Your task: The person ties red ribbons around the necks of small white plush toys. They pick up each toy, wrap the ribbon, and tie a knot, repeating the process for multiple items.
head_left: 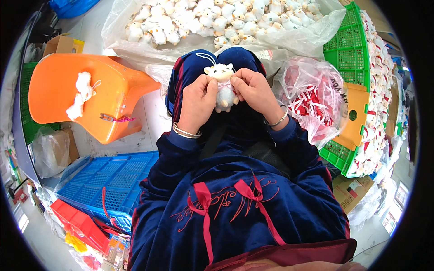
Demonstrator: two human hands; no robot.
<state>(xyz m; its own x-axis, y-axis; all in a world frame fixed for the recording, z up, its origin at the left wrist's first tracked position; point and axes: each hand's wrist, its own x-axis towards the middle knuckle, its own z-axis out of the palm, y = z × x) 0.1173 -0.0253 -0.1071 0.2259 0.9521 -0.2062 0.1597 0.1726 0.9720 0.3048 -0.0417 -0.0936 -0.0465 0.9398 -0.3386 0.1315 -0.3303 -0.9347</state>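
Note:
Above my knees, a small plush animal toy [224, 95] is held upright between my two hands. It has a cream head, a pale grey body, a thin pink ribbon at its neck and a white hanging loop [206, 55] at the top. My left hand [197, 100] pinches its left side near the neck, thumb and fingers closed. On the other side, my right hand [258, 94] grips it close to the ribbon's end. Whether the fingertips hold the ribbon itself is too small to tell.
A clear plastic sheet [124, 47] ahead bears many similar plush toys [221, 22]. On the left, an orange stool [49, 90] holds white plush toys [82, 92] and small snips [108, 118]. A blue crate [108, 178] stands nearer. Right are a bag of red and white ribbons [312, 101] and a green crate [346, 49].

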